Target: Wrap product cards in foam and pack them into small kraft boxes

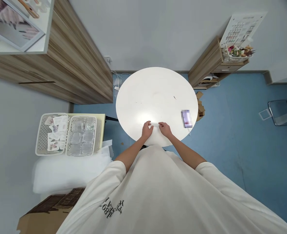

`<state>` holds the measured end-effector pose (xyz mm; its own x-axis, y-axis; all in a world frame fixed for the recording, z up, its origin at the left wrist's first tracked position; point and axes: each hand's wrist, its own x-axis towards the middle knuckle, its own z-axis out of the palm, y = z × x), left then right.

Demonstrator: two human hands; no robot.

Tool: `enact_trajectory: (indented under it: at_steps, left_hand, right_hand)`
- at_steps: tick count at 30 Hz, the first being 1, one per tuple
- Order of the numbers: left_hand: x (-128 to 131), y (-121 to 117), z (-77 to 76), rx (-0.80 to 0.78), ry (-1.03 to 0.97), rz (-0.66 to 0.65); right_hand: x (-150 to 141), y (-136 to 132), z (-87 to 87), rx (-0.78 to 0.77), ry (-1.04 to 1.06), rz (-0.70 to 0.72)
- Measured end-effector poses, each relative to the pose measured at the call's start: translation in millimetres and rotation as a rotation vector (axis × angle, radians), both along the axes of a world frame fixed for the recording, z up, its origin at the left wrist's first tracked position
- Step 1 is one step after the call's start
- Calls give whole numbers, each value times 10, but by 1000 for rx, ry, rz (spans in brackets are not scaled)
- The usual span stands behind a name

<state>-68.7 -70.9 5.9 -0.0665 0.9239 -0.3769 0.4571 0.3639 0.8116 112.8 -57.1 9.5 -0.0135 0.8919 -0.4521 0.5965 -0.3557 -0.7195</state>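
My left hand (147,129) and my right hand (165,128) are close together over the near part of a white round table (155,87). Between them lies a small white strip-like object (154,124), its exact kind too small and pale to make out. The fingers of each hand are closed on one end of it. On the table to the right of my right hand rests a phone-like device (186,118), its screen blurred, with a white cable at its lower edge.
At left, plastic baskets (39,136) hold packets and clear boxes beside white wrapping (70,172) and a cardboard box (46,217). A wood-grain cabinet (80,48) stands at the back left, a smaller cabinet (206,61) at the back right. A chair (283,112) is far right.
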Motion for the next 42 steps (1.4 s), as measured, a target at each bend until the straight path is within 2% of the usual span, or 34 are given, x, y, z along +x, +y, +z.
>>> enact_trajectory:
  at_steps: [9,22,28,33,42]
  left_hand:
    - [7,157,-112,-55,23,84]
    - [4,242,-23,-118,-4,109]
    - [2,266,5,-145,-24,138]
    - [-2,250,32,-153,-44,145]
    - [-21,226,39,-167,-78,138]
  right_hand:
    - [-78,163,-7,-3,-79,79]
    - [-18,315,17,10,-53,166]
    - [40,338,-11,59,-73,262]
    - [69,332,-41,108,-76,396]
    - [6,246,-10,91,-297,561]
